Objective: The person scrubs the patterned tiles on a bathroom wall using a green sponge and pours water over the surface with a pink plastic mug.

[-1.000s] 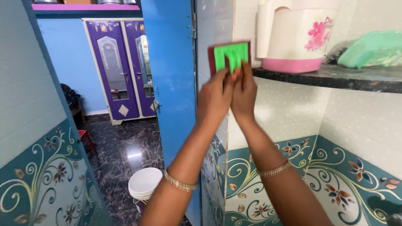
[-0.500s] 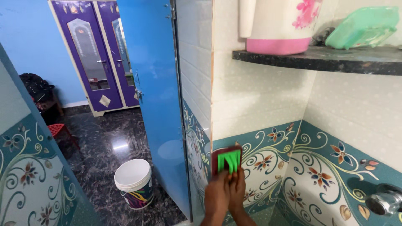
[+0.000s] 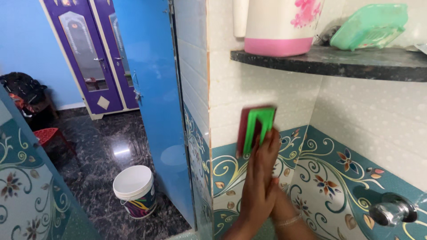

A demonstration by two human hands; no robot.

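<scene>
In a tiled bathroom corner, both hands, left [image 3: 257, 186] over right [image 3: 276, 195], close their grip on a green-handled scrub pad [image 3: 255, 130] pressed flat to the wall at frame centre, where wet tile could let it skid free.

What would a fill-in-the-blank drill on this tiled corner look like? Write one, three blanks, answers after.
1. Both hands press a green-handled scrubber flat against the ____ wall.
2. The pink-based jug stands on a dark ____ above the scrubber.
3. The white bucket stands on the dark floor beside the ____ door.

Missing words: tiled; shelf; blue
</scene>
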